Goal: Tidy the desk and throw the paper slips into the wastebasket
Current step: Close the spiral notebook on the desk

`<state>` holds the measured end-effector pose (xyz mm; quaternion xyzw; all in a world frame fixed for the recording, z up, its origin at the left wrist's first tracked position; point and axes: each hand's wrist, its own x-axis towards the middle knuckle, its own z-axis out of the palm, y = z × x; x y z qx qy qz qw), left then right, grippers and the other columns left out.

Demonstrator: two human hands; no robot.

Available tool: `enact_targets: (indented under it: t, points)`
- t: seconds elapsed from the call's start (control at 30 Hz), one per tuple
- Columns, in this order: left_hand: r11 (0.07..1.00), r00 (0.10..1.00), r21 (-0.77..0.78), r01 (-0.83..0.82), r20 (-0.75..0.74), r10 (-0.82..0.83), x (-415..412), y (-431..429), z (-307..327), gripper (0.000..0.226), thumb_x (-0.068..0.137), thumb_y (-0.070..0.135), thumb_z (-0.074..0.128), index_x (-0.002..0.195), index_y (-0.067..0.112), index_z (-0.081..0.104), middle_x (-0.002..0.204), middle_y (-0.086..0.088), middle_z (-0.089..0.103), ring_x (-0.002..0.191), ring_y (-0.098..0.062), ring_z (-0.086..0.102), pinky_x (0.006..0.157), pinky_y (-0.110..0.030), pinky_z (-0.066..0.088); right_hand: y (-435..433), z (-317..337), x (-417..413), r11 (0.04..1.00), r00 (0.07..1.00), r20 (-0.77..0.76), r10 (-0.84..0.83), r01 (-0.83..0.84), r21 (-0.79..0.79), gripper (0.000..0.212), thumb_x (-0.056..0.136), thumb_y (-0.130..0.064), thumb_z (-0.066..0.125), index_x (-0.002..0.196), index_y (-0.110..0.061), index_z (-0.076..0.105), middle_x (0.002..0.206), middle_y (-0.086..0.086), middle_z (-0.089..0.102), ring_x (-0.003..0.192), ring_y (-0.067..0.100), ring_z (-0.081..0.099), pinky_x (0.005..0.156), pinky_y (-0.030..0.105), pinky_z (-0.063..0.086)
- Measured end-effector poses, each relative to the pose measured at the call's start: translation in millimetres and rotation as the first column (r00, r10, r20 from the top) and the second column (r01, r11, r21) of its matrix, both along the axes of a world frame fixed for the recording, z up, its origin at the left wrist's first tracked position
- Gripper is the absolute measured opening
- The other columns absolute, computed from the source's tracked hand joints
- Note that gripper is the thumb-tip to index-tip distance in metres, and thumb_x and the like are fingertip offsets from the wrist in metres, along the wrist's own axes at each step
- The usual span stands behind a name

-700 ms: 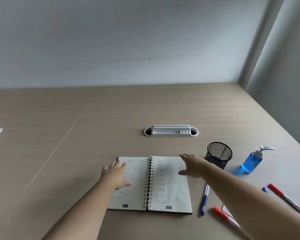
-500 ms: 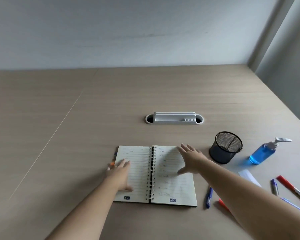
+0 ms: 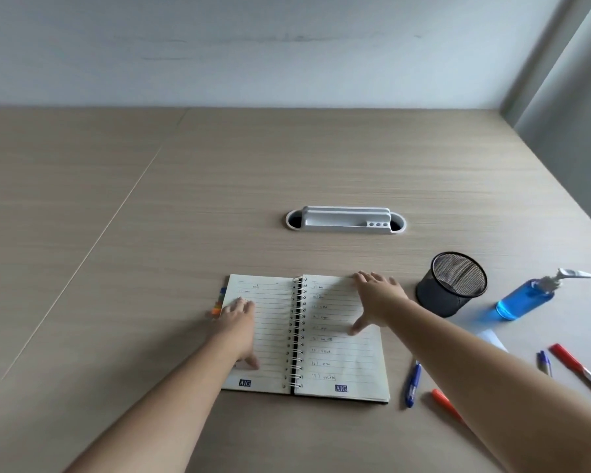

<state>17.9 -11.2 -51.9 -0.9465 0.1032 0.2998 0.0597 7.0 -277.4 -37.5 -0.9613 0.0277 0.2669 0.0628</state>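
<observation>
An open spiral notebook (image 3: 335, 367) with lined, handwritten pages lies flat on the wooden desk (image 3: 219, 186). My left hand (image 3: 241, 327) rests flat on its left page, fingers spread, near the coloured tabs at the page edge. My right hand (image 3: 377, 302) lies on the upper part of the right page, fingers apart. Neither hand holds anything. A white paper slip (image 3: 492, 337) shows just past my right forearm, partly hidden by it. No wastebasket is in view.
A black mesh pen cup (image 3: 452, 285) stands right of the notebook, and a blue pump bottle (image 3: 533, 295) beyond it. Blue pen (image 3: 413, 384), orange marker (image 3: 446, 404), a small blue pen (image 3: 545, 363) and red marker (image 3: 580, 370) lie at right. A grey cable tray (image 3: 346, 220) sits mid-desk.
The view has tilted down and shifted. My left hand slid slightly further onto the left page; my right hand stays on the right page. The paper slip has come into view.
</observation>
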Motion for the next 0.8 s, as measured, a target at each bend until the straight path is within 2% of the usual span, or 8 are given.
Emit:
enact_targets:
  t: [0.1,0.17,0.47,0.63,0.73,0.8]
  points:
    - [1.000,1.000,-0.002,-0.002,0.002,0.002,-1.2,-0.6,1.8,0.133,0.059,0.045,0.084,0.151,0.008,-0.005,0.162,-0.011,-0.007,0.150,-0.026,-0.001,0.122,-0.041,0.017,-1.8,0.0,-4.7,1.000,0.998,0.065,0.001,-0.001,0.002,0.120,0.047,-0.056,0.083,0.141,-0.013,0.022,0.148,0.005,0.035,0.137,0.028,0.030,0.115,0.047,0.024]
    - [1.000,1.000,-0.008,-0.002,0.005,0.002,-2.3,0.0,2.6,0.133,0.060,0.046,0.084,0.151,0.008,-0.005,0.162,-0.010,-0.007,0.150,-0.025,-0.001,0.122,-0.041,0.016,-2.3,0.7,-5.8,1.000,0.996,0.094,0.010,-0.009,-0.009,0.117,0.046,-0.057,0.083,0.139,-0.015,0.025,0.143,0.005,0.041,0.132,0.028,0.036,0.112,0.044,0.029]
    - [1.000,0.999,-0.003,-0.030,0.024,0.030,-5.7,3.8,2.1,0.133,0.058,0.049,0.084,0.151,0.015,-0.005,0.163,-0.002,-0.008,0.151,-0.020,0.001,0.120,-0.046,0.021,2.7,5.8,-5.2,0.992,0.992,0.102,0.078,-0.066,-0.108,0.127,0.048,-0.060,0.081,0.146,-0.018,0.012,0.146,0.006,0.038,0.137,0.029,0.031,0.117,0.053,0.017]
    - [0.999,0.999,-0.001,-0.037,0.020,0.037,-5.7,3.9,2.4,0.134,0.057,0.050,0.084,0.151,0.017,-0.005,0.163,-0.002,-0.009,0.151,-0.020,0.001,0.118,-0.049,0.024,6.9,7.3,-3.6,0.980,0.984,0.129,0.121,-0.097,-0.175,0.123,0.048,-0.061,0.080,0.144,-0.018,0.015,0.142,0.008,0.041,0.134,0.029,0.034,0.117,0.055,0.013]
    - [0.999,0.999,-0.003,-0.040,0.013,0.040,-5.4,4.6,1.8,0.134,0.057,0.049,0.085,0.151,0.017,-0.005,0.163,-0.002,-0.009,0.151,-0.021,0.001,0.118,-0.048,0.024,9.7,11.4,-2.9,0.973,0.975,0.175,0.140,-0.103,-0.206,0.115,0.052,-0.057,0.080,0.141,-0.016,0.020,0.138,0.010,0.041,0.132,0.030,0.036,0.117,0.054,0.013]
    - [0.999,0.999,-0.010,-0.041,0.017,0.041,-5.7,4.9,1.7,0.133,0.057,0.048,0.085,0.151,0.018,-0.004,0.163,-0.001,-0.008,0.151,-0.021,0.002,0.118,-0.048,0.024,6.8,11.6,-1.8,0.988,0.951,0.294,0.092,-0.049,-0.148,0.094,0.061,-0.048,0.080,0.135,-0.018,0.031,0.133,0.009,0.047,0.127,0.029,0.042,0.116,0.050,0.021]
